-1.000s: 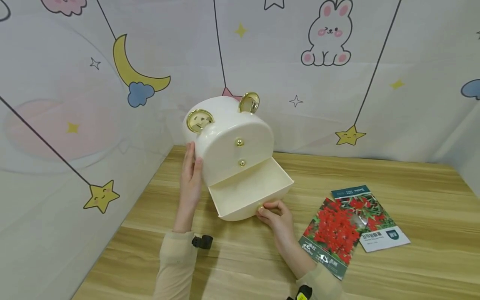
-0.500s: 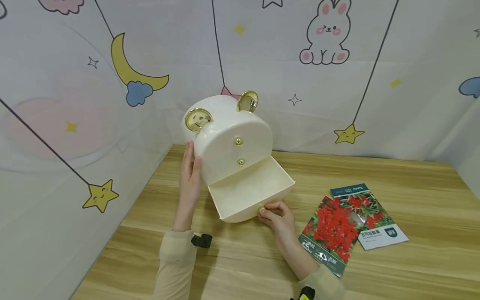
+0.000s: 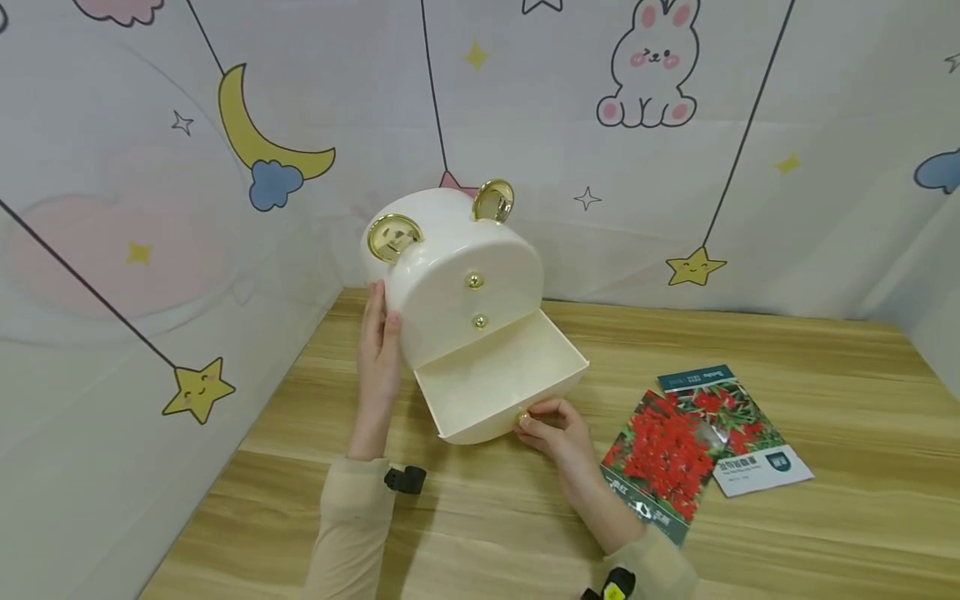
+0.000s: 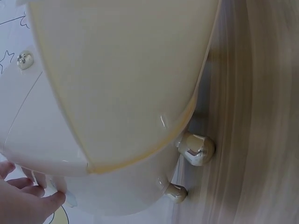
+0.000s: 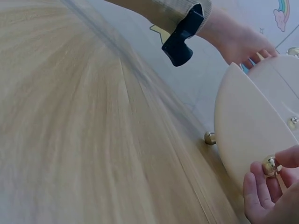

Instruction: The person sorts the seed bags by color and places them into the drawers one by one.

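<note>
Drawer (image 3: pixel 483 427) slightly farther out, right hand (image 3: pixel 558 433) moved with it

The drawer (image 4: pixel 131 79) stands out from the white box (image 4: pixel 121 196), its smooth cream face broad across the middle and a yellowish band curving where it meets the body. At lower left, the left hand (image 4: pixel 23 203) rests its fingers against the box's rounded side. A small shiny knob (image 4: pixel 24 59) sits on the box's front at upper left, near a thin seam. Two gold feet (image 4: pixel 197 148) jut toward the wood-grained bench (image 4: pixel 261 112) on the right. A pale backdrop (image 4: pixel 9 35) with dark-outlined drawings shows at the left edge.
</note>
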Available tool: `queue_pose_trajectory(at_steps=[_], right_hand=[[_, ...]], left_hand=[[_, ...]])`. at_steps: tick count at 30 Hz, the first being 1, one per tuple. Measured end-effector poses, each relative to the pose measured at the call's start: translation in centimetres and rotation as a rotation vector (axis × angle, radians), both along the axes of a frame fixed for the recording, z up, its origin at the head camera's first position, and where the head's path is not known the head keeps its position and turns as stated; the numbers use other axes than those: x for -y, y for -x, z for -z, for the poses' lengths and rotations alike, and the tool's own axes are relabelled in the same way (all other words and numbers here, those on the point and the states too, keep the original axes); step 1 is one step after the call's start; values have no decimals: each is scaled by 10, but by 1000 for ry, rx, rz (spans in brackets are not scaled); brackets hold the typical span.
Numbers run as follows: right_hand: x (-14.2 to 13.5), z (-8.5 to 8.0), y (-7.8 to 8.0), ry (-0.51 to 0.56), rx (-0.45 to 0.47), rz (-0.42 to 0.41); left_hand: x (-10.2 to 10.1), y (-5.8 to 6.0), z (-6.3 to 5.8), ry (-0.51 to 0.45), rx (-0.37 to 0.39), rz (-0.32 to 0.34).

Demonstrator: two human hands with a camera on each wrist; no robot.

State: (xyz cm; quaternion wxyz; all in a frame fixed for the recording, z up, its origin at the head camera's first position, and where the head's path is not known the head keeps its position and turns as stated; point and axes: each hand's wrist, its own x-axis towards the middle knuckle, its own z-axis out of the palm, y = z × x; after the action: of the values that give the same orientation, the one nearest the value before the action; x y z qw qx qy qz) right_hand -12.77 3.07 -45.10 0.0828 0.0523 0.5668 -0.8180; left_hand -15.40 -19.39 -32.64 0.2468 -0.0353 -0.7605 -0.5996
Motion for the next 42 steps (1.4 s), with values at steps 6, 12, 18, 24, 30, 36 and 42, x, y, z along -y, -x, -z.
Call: queue_pose_trajectory(at_steps=[6,12,18,24,30,36,42], right_hand=[[-10,-2,1,-64,-7,-91],[-15,-27,-9,-122,0,-158],[-16,-24,-9,-113,23,-180],[-21,-29,-15,-195,-17,-201],[-36,-39,-24,-334,-52,-303],[-56,-56,-35,-479,-99,-400],[-79,-64,-39,-737,-301,-471]], left_hand=[[-8,-1,4,-126,26,-23],[-16,-8,4,-76,25,-51],[-16,-23,2,18,20,-37],[-16,-32,17,100,23,-29],[-22,-42,31,190,20,-35],[-39,-60,30,227,93,6],[-63,-76,28,278,101,105]])
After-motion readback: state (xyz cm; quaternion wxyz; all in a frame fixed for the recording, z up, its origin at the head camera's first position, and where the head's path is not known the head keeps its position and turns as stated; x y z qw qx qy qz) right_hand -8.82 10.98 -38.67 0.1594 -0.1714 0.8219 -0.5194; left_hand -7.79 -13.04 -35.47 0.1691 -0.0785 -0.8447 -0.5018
